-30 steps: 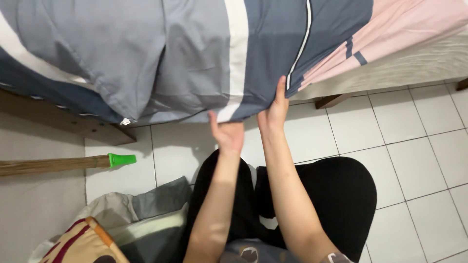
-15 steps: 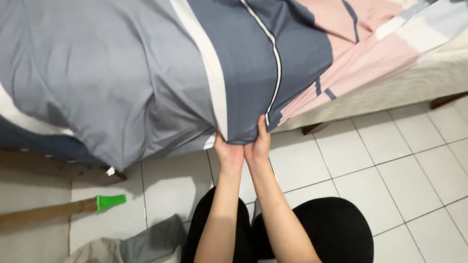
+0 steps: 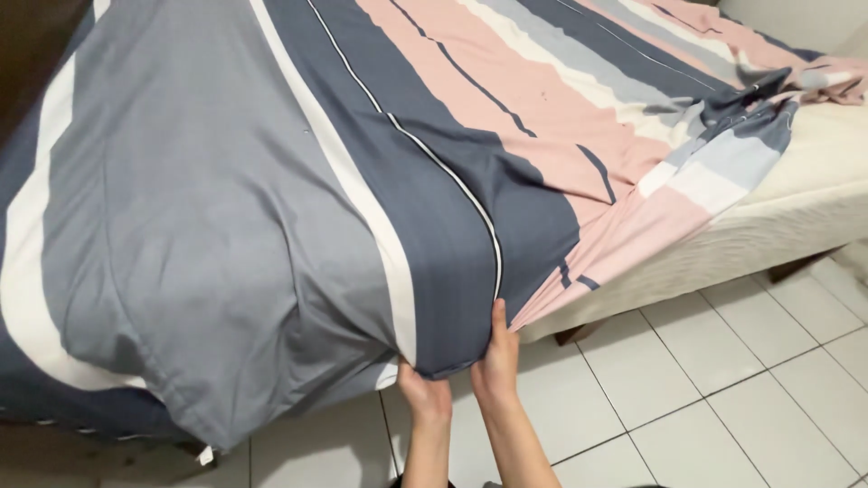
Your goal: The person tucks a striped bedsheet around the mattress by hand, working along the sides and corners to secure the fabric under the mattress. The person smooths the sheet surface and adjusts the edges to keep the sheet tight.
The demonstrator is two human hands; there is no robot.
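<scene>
Gripping 1 striped sheet [image 3: 362, 208] edge w/ 2 hands: left hand [image 3: 425, 398] & right hand [image 3: 495, 361], both closed on it, over 1 bed [image 3: 796, 190].

There was one striped bedsheet [image 3: 298, 181] in grey, navy, white and pink, spread over one cream mattress [image 3: 796, 194]. Two hands, left hand [image 3: 425, 398] and right hand [image 3: 497, 361], met at its edge above one tiled floor [image 3: 723, 380].

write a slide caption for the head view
Both hands, left hand and right hand, grip the striped bedsheet edge over the mattress.
</scene>
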